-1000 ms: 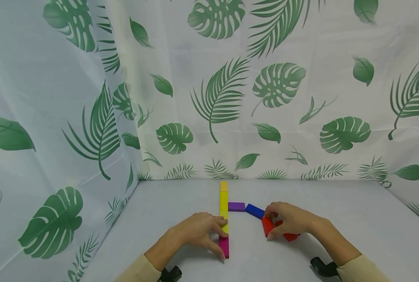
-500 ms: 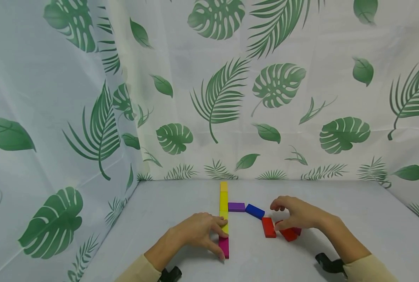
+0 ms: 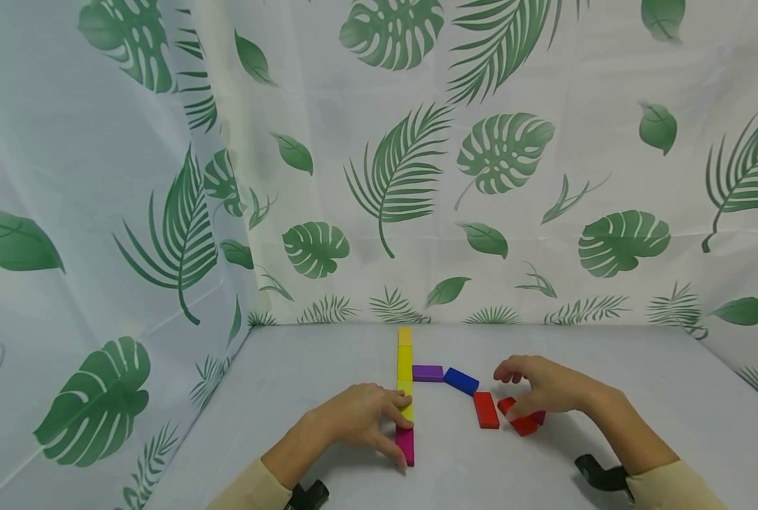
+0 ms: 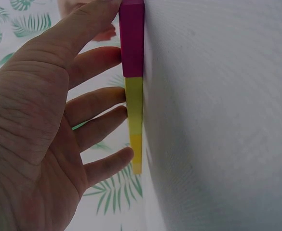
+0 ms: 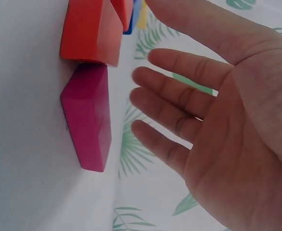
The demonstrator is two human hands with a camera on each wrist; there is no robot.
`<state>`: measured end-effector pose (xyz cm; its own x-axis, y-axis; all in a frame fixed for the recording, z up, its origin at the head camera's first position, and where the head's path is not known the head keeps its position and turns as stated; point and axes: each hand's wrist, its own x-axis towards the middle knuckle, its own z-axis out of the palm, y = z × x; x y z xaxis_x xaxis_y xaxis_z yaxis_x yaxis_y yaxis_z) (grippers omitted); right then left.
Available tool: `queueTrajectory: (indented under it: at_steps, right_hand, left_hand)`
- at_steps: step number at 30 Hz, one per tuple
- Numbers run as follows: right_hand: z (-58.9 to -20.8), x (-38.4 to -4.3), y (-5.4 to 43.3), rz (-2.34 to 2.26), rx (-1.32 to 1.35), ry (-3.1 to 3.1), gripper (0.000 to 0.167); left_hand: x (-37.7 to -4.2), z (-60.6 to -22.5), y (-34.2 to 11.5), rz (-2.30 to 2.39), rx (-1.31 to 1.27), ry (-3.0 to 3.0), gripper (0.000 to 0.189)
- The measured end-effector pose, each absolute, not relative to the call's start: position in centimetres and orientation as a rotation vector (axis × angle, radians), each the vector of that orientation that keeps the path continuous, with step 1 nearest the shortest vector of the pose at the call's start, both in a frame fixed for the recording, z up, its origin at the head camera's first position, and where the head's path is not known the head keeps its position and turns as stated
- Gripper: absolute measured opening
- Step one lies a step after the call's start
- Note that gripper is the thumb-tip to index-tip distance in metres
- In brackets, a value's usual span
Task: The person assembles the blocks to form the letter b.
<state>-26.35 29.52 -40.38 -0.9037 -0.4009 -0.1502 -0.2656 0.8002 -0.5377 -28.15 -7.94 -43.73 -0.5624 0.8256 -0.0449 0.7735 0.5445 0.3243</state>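
Observation:
A straight row of blocks runs away from me, with a magenta block (image 3: 405,449) nearest and yellow blocks (image 3: 404,363) beyond it. My left hand (image 3: 361,414) rests along the row's left side, its fingertips against the blocks and its thumb by the magenta one. From the row's right side curve a purple block (image 3: 428,373), a blue block (image 3: 461,381) and a red block (image 3: 486,411). My right hand (image 3: 550,384) hovers, fingers loosely extended and holding nothing, over a second red block (image 3: 524,426) and another magenta block (image 5: 90,118), partly hiding both in the head view.
The blocks lie on a white tabletop (image 3: 328,354). Behind it and along the left hangs a white curtain (image 3: 411,276) printed with green leaves. Black wrist devices (image 3: 598,476) sit below both hands.
My right hand has let go of the red block at the end of the curve and moved right, over the loose red and magenta blocks. The left hand stays still.

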Motion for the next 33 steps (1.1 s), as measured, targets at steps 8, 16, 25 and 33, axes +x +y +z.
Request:
queueTrajectory:
  at_steps: [8,16,25,33]
  right_hand:
    - [-40.31,-26.17,29.88,-0.750,-0.505,2.677,0.061]
    - [-40.21,-26.12,29.86,-0.712,-0.431,2.651,0.058]
    - [-40.59,-26.06,29.41,-0.644,-0.387,2.637,0.054]
    - [-40.77,-25.98,29.04,-0.610,-0.411,2.640,0.055]
  left_hand:
    - [-28.22,-43.80,-7.88,0.401,1.345,2.587,0.060]
    - [-28.20,-43.79,-7.89,0.395,1.342,2.592,0.060]
    - [-28.19,-43.74,-7.93,0.395,1.338,2.597,0.059]
    - [-28.14,-43.69,-7.90,0.393,1.321,2.596,0.059]
